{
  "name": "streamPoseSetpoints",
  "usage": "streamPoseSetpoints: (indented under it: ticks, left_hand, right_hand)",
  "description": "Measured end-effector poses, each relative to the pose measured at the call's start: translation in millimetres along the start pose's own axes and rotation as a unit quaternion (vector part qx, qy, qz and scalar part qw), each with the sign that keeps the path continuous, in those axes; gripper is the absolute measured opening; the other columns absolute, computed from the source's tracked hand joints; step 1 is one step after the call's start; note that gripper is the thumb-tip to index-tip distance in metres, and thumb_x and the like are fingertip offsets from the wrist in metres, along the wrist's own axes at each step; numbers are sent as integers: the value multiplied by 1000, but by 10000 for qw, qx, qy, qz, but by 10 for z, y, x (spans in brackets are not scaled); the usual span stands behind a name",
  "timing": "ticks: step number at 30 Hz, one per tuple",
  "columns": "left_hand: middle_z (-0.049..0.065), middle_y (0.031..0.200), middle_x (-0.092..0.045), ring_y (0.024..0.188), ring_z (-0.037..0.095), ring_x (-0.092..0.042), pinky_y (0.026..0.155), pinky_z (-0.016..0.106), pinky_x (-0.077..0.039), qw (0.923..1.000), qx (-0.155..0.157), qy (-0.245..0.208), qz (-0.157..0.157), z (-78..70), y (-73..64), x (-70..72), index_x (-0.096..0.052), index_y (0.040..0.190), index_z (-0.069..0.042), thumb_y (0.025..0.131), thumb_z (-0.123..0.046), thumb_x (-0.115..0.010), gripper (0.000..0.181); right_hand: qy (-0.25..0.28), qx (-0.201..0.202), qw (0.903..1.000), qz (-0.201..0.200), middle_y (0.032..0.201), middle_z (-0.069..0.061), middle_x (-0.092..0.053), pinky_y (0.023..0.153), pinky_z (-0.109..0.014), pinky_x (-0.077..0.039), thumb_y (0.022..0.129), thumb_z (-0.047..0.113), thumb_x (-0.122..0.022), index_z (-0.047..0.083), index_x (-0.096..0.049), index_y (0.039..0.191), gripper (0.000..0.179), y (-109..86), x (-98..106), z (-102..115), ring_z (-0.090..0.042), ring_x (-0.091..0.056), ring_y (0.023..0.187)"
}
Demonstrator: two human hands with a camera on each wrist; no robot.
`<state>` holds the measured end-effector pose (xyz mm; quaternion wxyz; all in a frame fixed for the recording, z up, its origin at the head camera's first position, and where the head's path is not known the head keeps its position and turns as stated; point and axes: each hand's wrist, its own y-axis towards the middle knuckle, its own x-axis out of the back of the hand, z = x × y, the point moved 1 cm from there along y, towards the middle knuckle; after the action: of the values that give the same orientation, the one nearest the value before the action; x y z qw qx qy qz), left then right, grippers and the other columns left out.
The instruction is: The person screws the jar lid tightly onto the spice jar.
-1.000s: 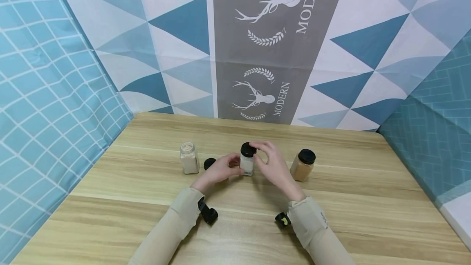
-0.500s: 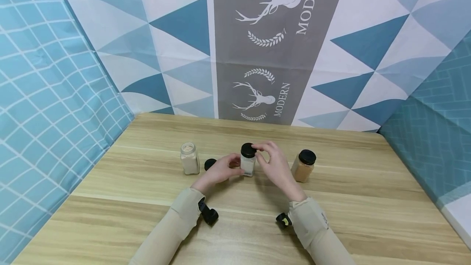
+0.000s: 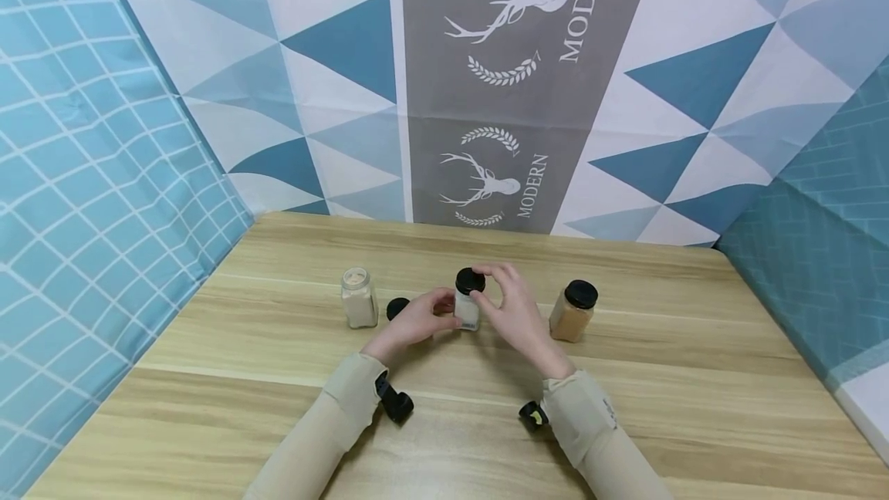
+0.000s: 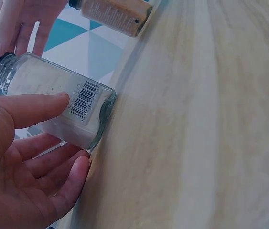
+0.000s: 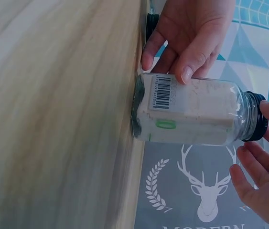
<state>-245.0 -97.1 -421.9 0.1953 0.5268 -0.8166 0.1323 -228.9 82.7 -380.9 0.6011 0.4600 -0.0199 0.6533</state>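
A clear glass spice jar (image 3: 467, 315) with pale contents stands upright on the table. My left hand (image 3: 414, 318) holds its body low down, thumb on the near side by the barcode label (image 4: 84, 100). On the jar's mouth sits a black lid (image 3: 470, 280), which my right hand (image 3: 515, 313) pinches between thumb and fingers. Glass threads show beside the lid in the right wrist view. Left of these, an uncapped jar (image 3: 359, 307) of pale powder stands near a loose black lid (image 3: 396, 308), partly hidden by my left hand. To the right is a black-capped jar (image 3: 571, 319) with orange-brown contents.
The wooden table (image 3: 444, 438) reaches back to a patterned cloth wall (image 3: 347, 99). Blue tile-print cloth (image 3: 90, 176) hangs along the left side, and teal cloth (image 3: 819, 253) along the right. Small black cameras sit on both wrists.
My right thumb and fingers have shifted on the black lid, the thumb moving left across its front. The left hand and the jars stay where they were.
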Motion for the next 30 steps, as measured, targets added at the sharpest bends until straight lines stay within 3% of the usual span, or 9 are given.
streamPoseSetpoints:
  ticks: [4,6,12,17,24,30]
  left_hand:
    - [17,120,-56,113,31,-51,96,44,-40,9999,-100,-80,59,-198,-105,38,-47,126,1,85,-14,-63,47]
    - [20,121,-55,115,34,-50,97,46,-38,9999,-7,-121,56,-302,-161,58,-46,127,3,85,-11,-62,47]
    - [20,121,-54,115,35,-49,98,47,-37,9999,43,-108,44,-329,-179,66,-45,127,3,85,-11,-62,48]
    - [21,120,-55,115,36,-49,98,48,-37,9999,-24,-116,99,-301,-164,54,-46,126,4,85,-10,-62,47]
    - [17,122,-55,115,32,-50,98,48,-37,9999,-69,-104,-21,-4,-31,-3,-47,128,-3,83,-16,-65,50]
    - [10,120,-57,113,25,-52,97,43,-40,10000,-3,9,-57,52,-6,-2,-50,125,-9,82,-22,-67,49]
  right_hand:
    - [85,38,10000,-8,119,-8,-54,94,-41,-42,84,17,-66,7,-56,118,37,18,-28,3,-24,-50,111]
    - [121,53,9999,-14,120,-9,-54,93,-41,-42,84,16,-66,6,-55,120,39,26,-41,10,-24,-50,111]
    - [129,6,9998,143,124,-9,-52,94,-42,-42,85,19,-65,6,-52,124,44,64,-70,33,-24,-49,114]
    - [142,-119,9992,366,127,-7,-51,98,-43,-38,86,23,-63,8,-50,126,45,100,-76,54,-23,-46,118]
    - [70,49,9990,442,125,-8,-53,98,-43,-38,85,22,-65,7,-51,125,45,127,-108,61,-23,-48,118]
    - [149,169,9992,342,121,-10,-56,96,-42,-40,83,17,-66,4,-52,121,43,128,-128,63,-25,-50,115]
